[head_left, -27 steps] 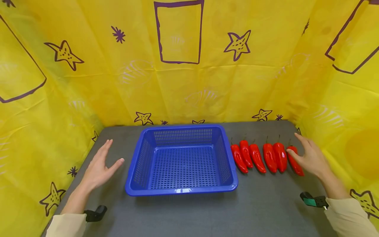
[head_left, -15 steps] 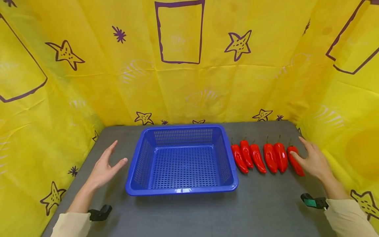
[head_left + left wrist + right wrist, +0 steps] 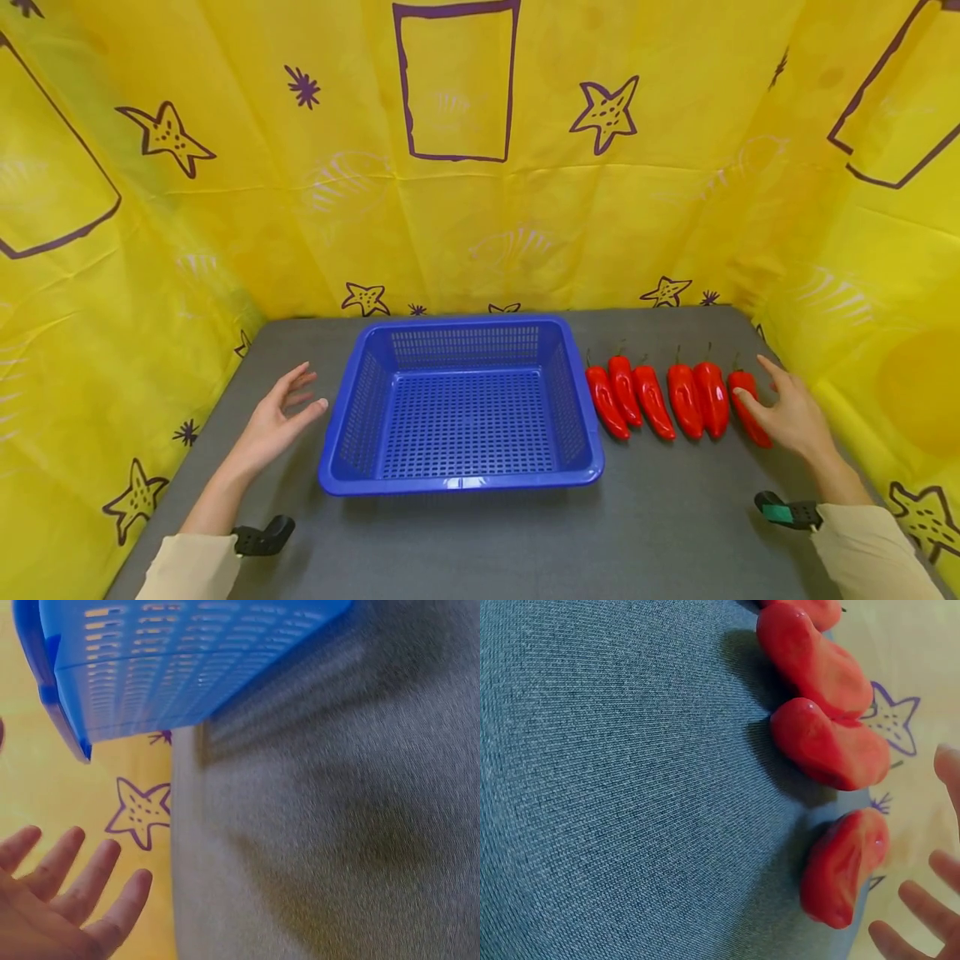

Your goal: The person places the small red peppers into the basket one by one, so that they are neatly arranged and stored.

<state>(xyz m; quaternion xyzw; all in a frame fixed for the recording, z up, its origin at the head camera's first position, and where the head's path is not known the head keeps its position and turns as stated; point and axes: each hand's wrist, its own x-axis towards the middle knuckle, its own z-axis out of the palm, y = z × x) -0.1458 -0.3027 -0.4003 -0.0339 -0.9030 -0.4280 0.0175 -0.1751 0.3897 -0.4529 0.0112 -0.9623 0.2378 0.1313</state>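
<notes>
Six or so glossy red chili peppers are better called several: red peppers (image 3: 652,402) lie in a row right of a blue plastic basket (image 3: 459,483). My right hand (image 3: 797,418) hovers by the rightmost pepper (image 3: 756,429), its thumb overlapping that pepper in the head view. In the right wrist view, a gap shows between the spread fingers (image 3: 924,909) and this pepper (image 3: 841,870). To the left of the basket, my left hand (image 3: 272,427) is held above the table with nothing in it. Its fingers (image 3: 90,889) are parted below the basket's slotted side (image 3: 180,675) in the left wrist view.
A dark grey table (image 3: 480,550) carries the basket and the peppers. Yellow cloth (image 3: 457,225) with purple starfish drawings hangs behind and along both sides. Each wrist wears a black camera mount (image 3: 264,536).
My left hand has moved rightward, nearer the basket, and its fingers have bent slightly. The right hand has shifted only a little. Basket and peppers stay where they were.
</notes>
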